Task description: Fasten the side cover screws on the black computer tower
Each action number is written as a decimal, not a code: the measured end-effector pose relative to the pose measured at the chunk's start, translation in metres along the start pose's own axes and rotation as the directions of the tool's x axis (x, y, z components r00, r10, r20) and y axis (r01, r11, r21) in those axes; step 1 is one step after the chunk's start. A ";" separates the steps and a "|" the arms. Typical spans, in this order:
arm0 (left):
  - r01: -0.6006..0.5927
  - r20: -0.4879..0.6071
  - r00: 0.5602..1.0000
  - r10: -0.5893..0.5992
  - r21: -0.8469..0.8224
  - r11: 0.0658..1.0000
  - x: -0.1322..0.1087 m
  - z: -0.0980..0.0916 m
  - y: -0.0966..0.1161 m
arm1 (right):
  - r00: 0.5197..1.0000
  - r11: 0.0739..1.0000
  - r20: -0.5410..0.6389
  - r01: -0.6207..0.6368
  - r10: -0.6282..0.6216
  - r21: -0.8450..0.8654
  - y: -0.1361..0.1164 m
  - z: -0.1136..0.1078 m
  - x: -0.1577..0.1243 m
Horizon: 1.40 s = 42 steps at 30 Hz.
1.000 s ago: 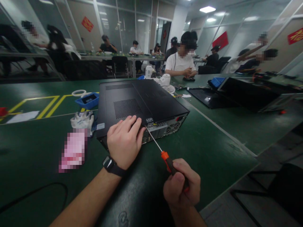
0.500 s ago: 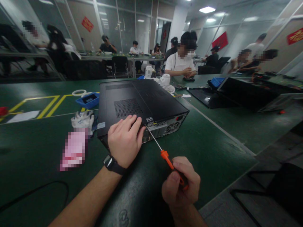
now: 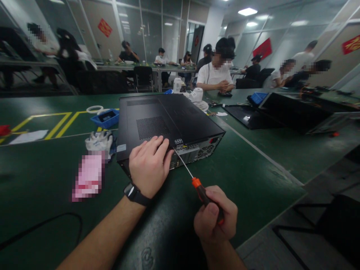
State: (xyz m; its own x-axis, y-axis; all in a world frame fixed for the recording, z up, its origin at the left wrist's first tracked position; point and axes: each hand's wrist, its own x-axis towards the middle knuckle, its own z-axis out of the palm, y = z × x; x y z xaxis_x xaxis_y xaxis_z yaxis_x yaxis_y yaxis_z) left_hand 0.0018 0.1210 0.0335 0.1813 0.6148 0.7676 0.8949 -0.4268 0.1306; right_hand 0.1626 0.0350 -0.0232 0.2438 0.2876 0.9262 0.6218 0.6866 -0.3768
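Note:
A black desktop computer case (image 3: 165, 120) lies flat on the green table (image 3: 253, 168), its rear panel with ports and a fan grille facing me. My left hand (image 3: 149, 165), a dark watch on its wrist, rests palm down with fingers spread on the near rear corner of the case lid. My right hand (image 3: 215, 217) is closed round the orange and black handle of a screwdriver (image 3: 197, 183). The thin metal shaft runs up and left, and its tip touches the top edge of the rear panel beside my left fingers.
White work gloves (image 3: 99, 140), a blue parts tray (image 3: 105, 118) and a tape roll (image 3: 94, 109) lie left of the case. A black cable (image 3: 42, 225) curves at the near left. Another opened case (image 3: 295, 108) sits to the right. Several people sit at tables behind. The table edge drops off at right.
The screwdriver handle has turned a little in my right hand, whose grip shifted slightly. My left hand and the case have stayed put.

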 end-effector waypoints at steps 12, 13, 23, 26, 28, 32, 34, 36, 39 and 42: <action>-0.041 -0.046 0.998 0.043 0.036 0.999 0.000 0.001 0.000 | 1.000 1.000 0.000 0.003 -0.003 0.010 0.002 0.001 -0.001; -0.044 -0.050 0.998 0.046 0.036 0.998 0.000 0.002 -0.001 | 1.000 1.000 0.003 0.004 -0.004 0.030 0.001 0.001 -0.001; -0.052 -0.067 0.996 0.054 0.035 0.998 0.001 0.002 -0.001 | 1.000 1.000 -0.009 0.000 0.000 0.004 0.001 0.001 -0.003; -0.057 -0.074 0.995 0.060 0.037 0.998 0.002 0.002 0.000 | 1.000 0.999 0.006 -0.011 0.011 0.041 0.001 0.001 -0.003; -0.054 -0.073 0.996 0.056 0.037 0.998 0.001 0.002 0.000 | 1.000 0.999 0.005 0.001 -0.001 0.049 0.000 0.002 -0.003; -0.040 -0.058 0.997 0.042 0.035 0.999 0.001 0.001 -0.001 | 1.000 0.999 -0.018 0.023 -0.023 0.022 0.001 0.002 -0.001; -0.035 -0.052 0.998 0.036 0.030 0.999 0.001 0.002 -0.001 | 1.000 0.999 -0.017 0.023 -0.022 0.033 0.001 0.002 -0.002; -0.034 -0.048 0.998 0.035 0.025 0.999 0.001 0.002 0.000 | 1.000 0.998 -0.009 0.021 -0.021 0.059 0.002 0.003 -0.002; -0.033 -0.045 0.998 0.034 0.026 0.999 0.001 0.002 0.000 | 1.000 0.997 -0.012 0.024 -0.024 0.073 0.001 0.004 -0.002; -0.032 -0.048 0.998 0.033 0.025 0.999 0.001 0.002 0.000 | 1.000 0.998 -0.013 0.024 -0.023 0.051 0.001 0.003 -0.002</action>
State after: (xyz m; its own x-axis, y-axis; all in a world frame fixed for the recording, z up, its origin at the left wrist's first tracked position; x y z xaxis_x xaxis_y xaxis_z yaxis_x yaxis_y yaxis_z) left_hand 0.0028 0.1227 0.0330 0.1907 0.5677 0.8008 0.8984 -0.4298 0.0907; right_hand 0.1611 0.0370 -0.0256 0.2391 0.2632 0.9347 0.5883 0.7265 -0.3551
